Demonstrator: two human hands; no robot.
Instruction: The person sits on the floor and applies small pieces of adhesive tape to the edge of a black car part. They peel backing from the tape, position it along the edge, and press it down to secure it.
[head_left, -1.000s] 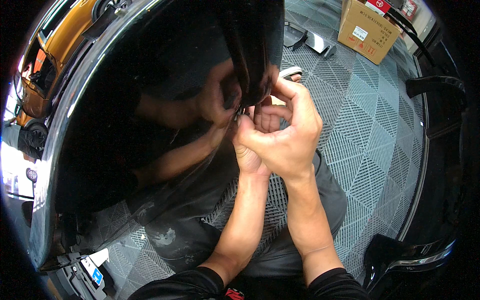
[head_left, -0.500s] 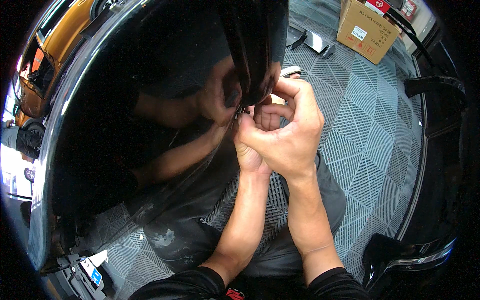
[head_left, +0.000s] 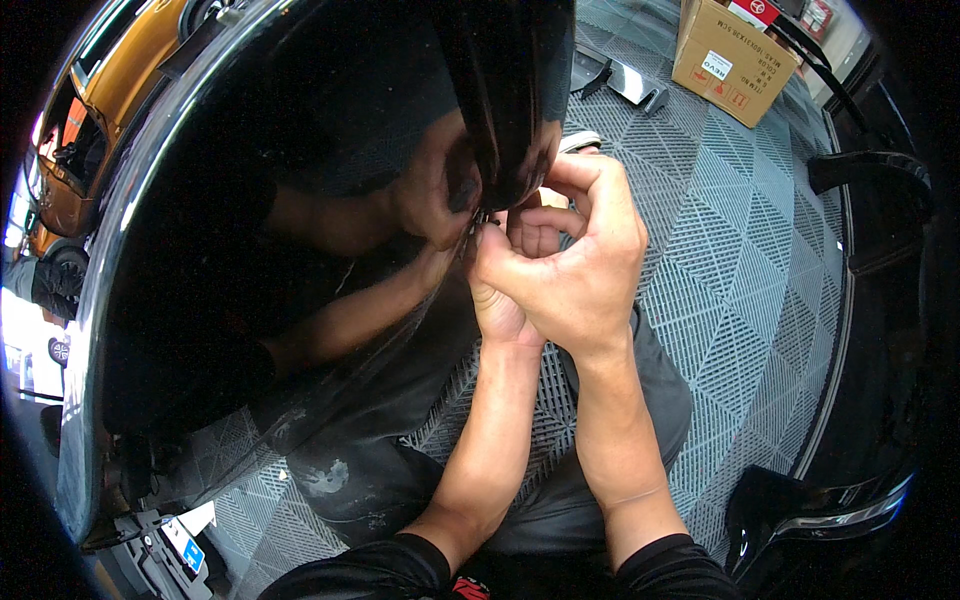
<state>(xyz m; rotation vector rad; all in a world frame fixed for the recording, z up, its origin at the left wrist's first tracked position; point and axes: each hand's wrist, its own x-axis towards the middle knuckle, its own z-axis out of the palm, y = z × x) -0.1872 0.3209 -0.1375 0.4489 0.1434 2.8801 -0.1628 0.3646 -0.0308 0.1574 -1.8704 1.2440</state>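
A glossy black car body panel (head_left: 300, 130) fills the left half and mirrors my arms. At the lower tip of its raised black edge (head_left: 510, 170), both my hands work close together. My right hand (head_left: 580, 260) is bent round that edge, index finger against it and thumb tip by a small dark fitting (head_left: 486, 217), too small to name. Partly covered by the right one, my left hand (head_left: 503, 312) has its fingers curled behind the gap, close to the same spot. What the fingertips of either hand grip is hidden.
A cardboard box (head_left: 735, 70) stands on the grey grid-tile floor (head_left: 740, 300) at the far right. Near it lies a black and silver part (head_left: 630, 85). Long black trim (head_left: 880, 290) runs down the right side. An orange car (head_left: 120, 70) is at the far left.
Hardly anything differs. Both hands keep the same place at the panel's edge, with only slight finger movement.
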